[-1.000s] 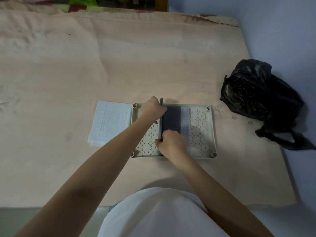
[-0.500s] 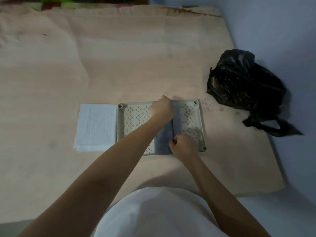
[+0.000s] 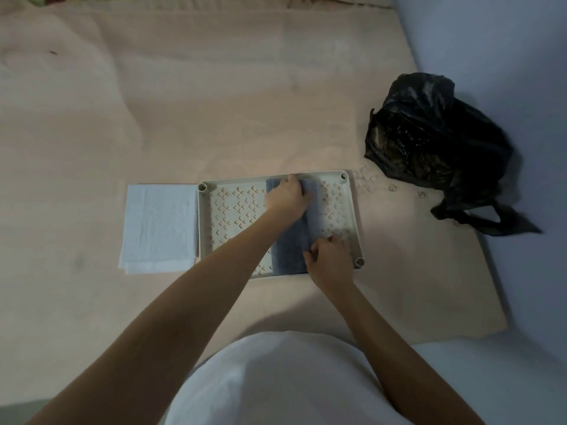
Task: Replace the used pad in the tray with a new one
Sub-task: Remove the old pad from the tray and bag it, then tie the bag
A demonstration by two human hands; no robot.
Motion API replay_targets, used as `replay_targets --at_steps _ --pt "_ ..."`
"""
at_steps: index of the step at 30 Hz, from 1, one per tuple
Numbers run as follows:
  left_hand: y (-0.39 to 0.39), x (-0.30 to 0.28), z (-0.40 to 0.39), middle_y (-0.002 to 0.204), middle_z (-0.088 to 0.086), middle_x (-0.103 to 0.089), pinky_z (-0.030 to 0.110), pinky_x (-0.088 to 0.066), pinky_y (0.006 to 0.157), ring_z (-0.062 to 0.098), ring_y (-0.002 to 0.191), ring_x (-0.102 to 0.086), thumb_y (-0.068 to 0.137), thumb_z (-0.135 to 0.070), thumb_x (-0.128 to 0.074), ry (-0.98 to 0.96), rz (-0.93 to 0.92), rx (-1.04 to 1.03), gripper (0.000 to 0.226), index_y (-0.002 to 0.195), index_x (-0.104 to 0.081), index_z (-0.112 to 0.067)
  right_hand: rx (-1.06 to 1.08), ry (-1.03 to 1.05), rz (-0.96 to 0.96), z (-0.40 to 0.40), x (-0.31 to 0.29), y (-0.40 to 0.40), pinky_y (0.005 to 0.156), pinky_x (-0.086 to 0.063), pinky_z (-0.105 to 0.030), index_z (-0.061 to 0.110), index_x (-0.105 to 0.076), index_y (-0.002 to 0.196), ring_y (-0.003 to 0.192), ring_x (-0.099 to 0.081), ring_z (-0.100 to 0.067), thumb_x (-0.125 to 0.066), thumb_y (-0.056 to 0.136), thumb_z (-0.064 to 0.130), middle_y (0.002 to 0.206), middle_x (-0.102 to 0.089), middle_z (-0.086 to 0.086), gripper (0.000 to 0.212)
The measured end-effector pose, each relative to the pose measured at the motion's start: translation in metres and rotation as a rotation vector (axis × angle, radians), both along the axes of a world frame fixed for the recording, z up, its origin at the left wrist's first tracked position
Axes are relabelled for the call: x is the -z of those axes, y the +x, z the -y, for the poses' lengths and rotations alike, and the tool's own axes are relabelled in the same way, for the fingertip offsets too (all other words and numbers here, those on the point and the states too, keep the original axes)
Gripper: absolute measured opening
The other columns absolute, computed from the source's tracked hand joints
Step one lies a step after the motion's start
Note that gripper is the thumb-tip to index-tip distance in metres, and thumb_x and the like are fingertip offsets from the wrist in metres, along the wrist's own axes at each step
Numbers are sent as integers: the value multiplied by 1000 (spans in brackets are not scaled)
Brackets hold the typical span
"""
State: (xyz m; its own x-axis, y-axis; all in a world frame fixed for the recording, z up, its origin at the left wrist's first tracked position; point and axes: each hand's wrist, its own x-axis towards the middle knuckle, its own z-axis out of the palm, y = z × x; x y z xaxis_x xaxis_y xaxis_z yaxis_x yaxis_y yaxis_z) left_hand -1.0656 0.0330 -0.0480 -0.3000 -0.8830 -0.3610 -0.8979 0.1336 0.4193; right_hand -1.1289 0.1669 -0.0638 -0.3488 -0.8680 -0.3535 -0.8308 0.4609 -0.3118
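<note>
At frame centre, the folded grey used pad (image 3: 290, 243) lies in the perforated tray (image 3: 233, 216) — left hand (image 3: 287, 196) gripping its far end, right hand (image 3: 329, 259) its near end. A white new pad (image 3: 159, 225) sits just left of the tray.

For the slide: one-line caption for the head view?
Both hands, left hand and right hand, fold the used gray pad inside the perforated tray; fresh white pad beside it.
</note>
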Motion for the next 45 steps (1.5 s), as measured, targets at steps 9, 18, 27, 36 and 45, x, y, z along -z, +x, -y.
replay_targets --at_steps 9,18,27,36,45 --pt "85 48 -43 140 9 -51 41 -38 106 27 130 -46 90 -41 -37 -528 37 474 54 130 -55 -10 -98 -118 -7 -4 -1 -10 84 -43 -36 5 -52 111 104 -48 -29 -66 84 33 114 -47 -14 41" --pt "107 51 -54 152 8 -34 43 -14 118 25 142 -28 96 -51 -20 -414 182 433 65 145 -36 -13 -264 -193 98 6 10 -6 83 -47 -41 1 -59 109 100 -53 -34 -74 76 22 109 -52 -17 41" --pt "114 49 -43 150 14 -36 43 -16 114 27 142 -29 93 -57 -27 -428 152 480 76 144 -35 -2 -595 -337 -211 49 7 9 111 -28 -43 4 -47 136 136 -36 -30 -33 91 36 147 -39 -17 57" --pt "115 67 -43 153 15 -28 45 -19 115 28 144 -23 98 -54 -15 -411 138 482 73 146 -29 0 -808 -143 -446 91 36 -11 117 -12 -41 -1 -20 146 145 -18 -26 -12 97 46 155 -20 -17 68" --pt "94 52 -37 150 21 -32 40 -17 117 30 142 -26 98 -41 -27 -491 36 329 65 142 -34 6 -793 -221 -421 87 46 -10 117 -13 -43 -2 -13 146 145 -16 -27 -12 97 42 155 -18 -18 66"
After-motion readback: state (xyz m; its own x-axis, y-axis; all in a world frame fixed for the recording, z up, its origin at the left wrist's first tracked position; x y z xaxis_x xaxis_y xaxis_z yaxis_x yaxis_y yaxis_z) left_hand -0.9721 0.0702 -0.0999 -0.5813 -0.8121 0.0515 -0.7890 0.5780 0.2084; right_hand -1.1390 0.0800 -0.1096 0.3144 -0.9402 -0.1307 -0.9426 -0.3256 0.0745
